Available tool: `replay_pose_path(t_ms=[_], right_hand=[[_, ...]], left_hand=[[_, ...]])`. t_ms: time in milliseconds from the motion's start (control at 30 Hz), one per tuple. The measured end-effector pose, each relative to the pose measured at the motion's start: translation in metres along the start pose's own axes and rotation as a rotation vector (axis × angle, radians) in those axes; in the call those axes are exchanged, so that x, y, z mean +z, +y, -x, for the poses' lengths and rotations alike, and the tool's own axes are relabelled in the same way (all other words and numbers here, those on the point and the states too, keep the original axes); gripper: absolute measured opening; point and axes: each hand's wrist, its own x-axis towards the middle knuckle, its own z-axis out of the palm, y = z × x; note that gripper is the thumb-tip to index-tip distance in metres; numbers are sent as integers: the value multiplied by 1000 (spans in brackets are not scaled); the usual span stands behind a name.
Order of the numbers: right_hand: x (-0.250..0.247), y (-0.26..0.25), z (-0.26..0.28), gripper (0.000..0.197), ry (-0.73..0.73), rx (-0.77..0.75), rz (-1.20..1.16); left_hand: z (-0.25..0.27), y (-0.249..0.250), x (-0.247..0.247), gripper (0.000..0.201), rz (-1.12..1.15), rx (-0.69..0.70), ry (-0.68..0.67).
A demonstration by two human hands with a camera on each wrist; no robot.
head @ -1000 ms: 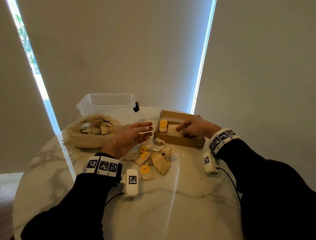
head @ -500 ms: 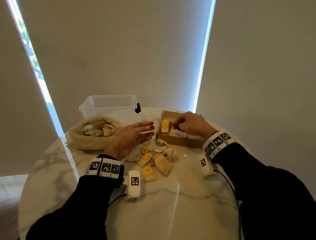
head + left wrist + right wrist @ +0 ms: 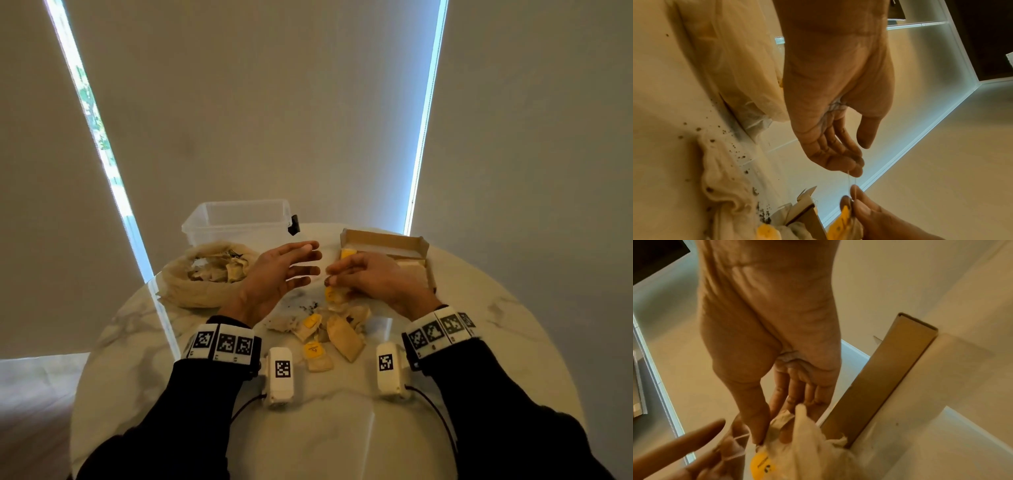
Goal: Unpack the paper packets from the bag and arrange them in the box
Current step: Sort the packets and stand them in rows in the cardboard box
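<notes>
My right hand (image 3: 346, 277) hovers just in front of the cardboard box (image 3: 383, 240) and pinches a beige paper packet with a yellow tag (image 3: 334, 295) between thumb and fingers (image 3: 764, 431). A thin thread runs up from that packet (image 3: 844, 217) to the fingertips of my left hand (image 3: 851, 164). My left hand (image 3: 301, 265) is held open beside it, palm towards the right hand, thumb apart. More packets lie in a loose pile (image 3: 342, 337) on the table. One yellow-tagged packet (image 3: 347, 254) lies in the box. The beige bag (image 3: 191, 291) lies at the left with packets inside.
A clear plastic tub (image 3: 236, 222) stands behind the bag. Dark crumbs (image 3: 308, 306) are scattered on the round marble table (image 3: 342, 428) near the pile. Window blinds hang close behind the table's far edge.
My right hand has come out of the box towards the pile and now holds a packet up. My left hand has stayed open in about the same place.
</notes>
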Motion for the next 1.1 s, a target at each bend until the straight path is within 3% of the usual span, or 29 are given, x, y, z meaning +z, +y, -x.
replay_pose_path(t_ms=[633, 800, 967, 1100], right_hand=[[-13, 11, 3, 20, 419, -292, -309], [-10, 8, 3, 27, 388, -320, -378], [-4, 8, 2, 33, 387, -298, -357], [0, 7, 4, 29, 342, -280, -305]], left_hand=[[4, -2, -6, 23, -159, -33, 66], [11, 0, -2, 28, -249, -40, 19], [11, 4, 7, 32, -350, 161, 119], [12, 5, 14, 50, -418, 83, -25]])
